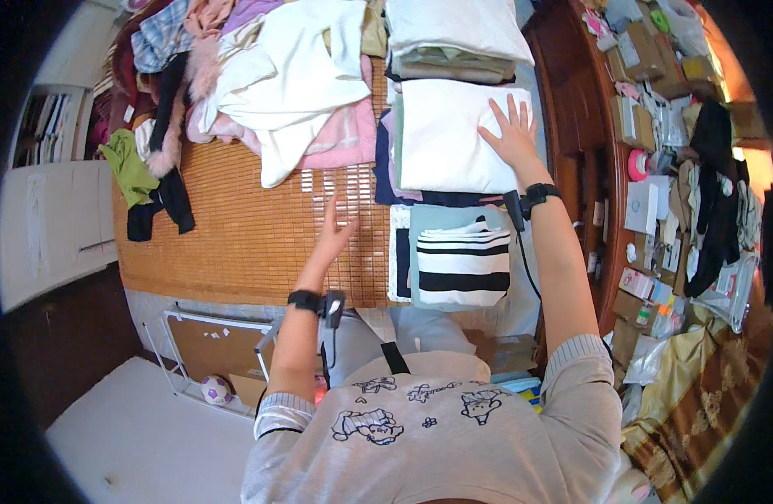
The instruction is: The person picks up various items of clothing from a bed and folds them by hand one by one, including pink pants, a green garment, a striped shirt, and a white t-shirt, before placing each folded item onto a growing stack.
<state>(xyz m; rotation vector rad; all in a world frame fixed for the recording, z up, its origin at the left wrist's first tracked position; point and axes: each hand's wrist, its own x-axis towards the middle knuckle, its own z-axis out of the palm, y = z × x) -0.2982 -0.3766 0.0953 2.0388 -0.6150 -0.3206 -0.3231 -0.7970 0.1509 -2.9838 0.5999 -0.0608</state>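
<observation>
My right hand [516,137] lies flat with spread fingers on a folded white garment [449,139], the top piece of a stack of folded clothes. Over the woven bamboo mat [227,244], my left hand [332,235] is held with its fingers apart and nothing in it. Nearer to me, beside that stack, is a smaller pile topped by a folded black-and-white striped garment [463,260]. A loose white top [298,76] lies spread out beyond my left hand, over a pink garment [343,134].
More folded clothes [458,29] are stacked at the far right. Unfolded clothes, including a green piece [128,166], heap at the far left. A dark wooden cabinet [571,118] stands along the right, with boxes and bags past it. Below the mat's edge is a white folding frame [180,370] near a ball [216,389].
</observation>
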